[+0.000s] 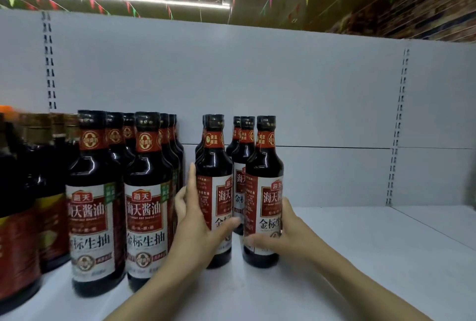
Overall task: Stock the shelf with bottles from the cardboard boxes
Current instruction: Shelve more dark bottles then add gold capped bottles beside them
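Now the left hand (198, 220) grips one bottle (215, 191) and the right hand (286, 233) grips another bottle (262, 191), both upright on the shelf (360, 256). They look like full glass, so probably heavy, slippery and fragile; holding at the label seems safest.

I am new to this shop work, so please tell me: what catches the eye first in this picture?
Two hands at the centre: the left hand holds one dark soy sauce bottle, the right hand holds its neighbour. Further rows of such bottles stand to the left on the white shelf.
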Motion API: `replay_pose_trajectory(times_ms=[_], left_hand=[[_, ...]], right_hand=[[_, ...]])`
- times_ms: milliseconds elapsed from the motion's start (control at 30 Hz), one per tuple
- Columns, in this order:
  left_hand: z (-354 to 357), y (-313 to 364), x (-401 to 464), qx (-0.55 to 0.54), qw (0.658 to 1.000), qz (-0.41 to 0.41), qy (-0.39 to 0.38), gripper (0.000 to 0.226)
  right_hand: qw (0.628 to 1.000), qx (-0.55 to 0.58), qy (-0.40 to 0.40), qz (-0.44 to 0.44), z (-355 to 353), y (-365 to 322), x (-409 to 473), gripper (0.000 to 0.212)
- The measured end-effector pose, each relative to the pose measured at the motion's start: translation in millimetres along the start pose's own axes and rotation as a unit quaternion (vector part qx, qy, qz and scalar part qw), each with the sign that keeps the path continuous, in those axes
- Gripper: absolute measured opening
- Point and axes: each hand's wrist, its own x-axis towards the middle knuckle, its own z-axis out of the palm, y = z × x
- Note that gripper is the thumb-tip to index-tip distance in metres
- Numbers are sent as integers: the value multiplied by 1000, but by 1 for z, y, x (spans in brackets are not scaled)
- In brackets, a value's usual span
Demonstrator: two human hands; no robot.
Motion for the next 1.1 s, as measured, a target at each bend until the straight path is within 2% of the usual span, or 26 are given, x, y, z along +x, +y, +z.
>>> replay_pose_trajectory(times_ms=[67, 167, 367, 533, 867, 1100], left_hand=[[3, -2, 0, 29, 1000, -5, 9, 129], [6, -7, 1, 60, 998, 1, 18, 131], [6, -13, -1, 46, 999, -8, -10, 111], [7, -12, 2, 46, 998, -16, -27, 108], [3, -7, 9, 88, 994, -49, -46, 102], [-1, -5, 9, 125, 988, -66, -57, 97]], right_hand=[[1000, 7, -15, 0, -2, 1, -1, 82], [1000, 3, -10, -3, -2, 1, 0, 80], [999, -18, 27, -1, 2, -1, 0, 73], [998, -46, 32, -3, 6, -7, 3, 69], [992, -98, 82, -13, 19, 3, 19, 90], [990, -113, 87, -6, 22, 11, 31, 92]])
